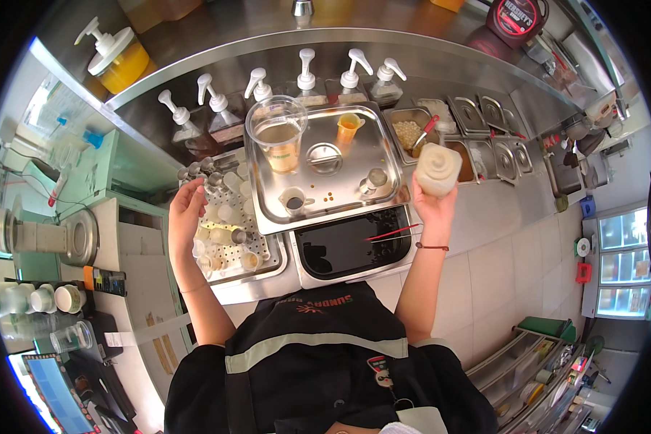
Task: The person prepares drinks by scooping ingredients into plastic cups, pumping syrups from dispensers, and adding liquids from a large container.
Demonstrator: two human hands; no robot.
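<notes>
My right hand (434, 209) grips a squarish translucent plastic bottle (439, 169) with pale, creamy contents, raised over the counter's right side. My left hand (185, 217) is at the left, its fingers bent beside several small steel measuring cups (211, 176); nothing shows in its grasp. Between the hands lies a steel pan lid (325, 195). On it stand a large clear plastic cup (276, 135) with some pale liquid, a small jug of orange liquid (349, 127), a small jug with dark liquid (294, 202) and a steel jigger (373, 180). Brown drops dot the lid.
White-pump bottles (306, 81) line the back under a steel shelf (325, 40). Small plastic cups (228, 211) cover a perforated tray (266, 255) at left. A pan of dark liquid (352, 247) sits in front, red tongs (393, 232) across it. Right are topping pans (409, 127).
</notes>
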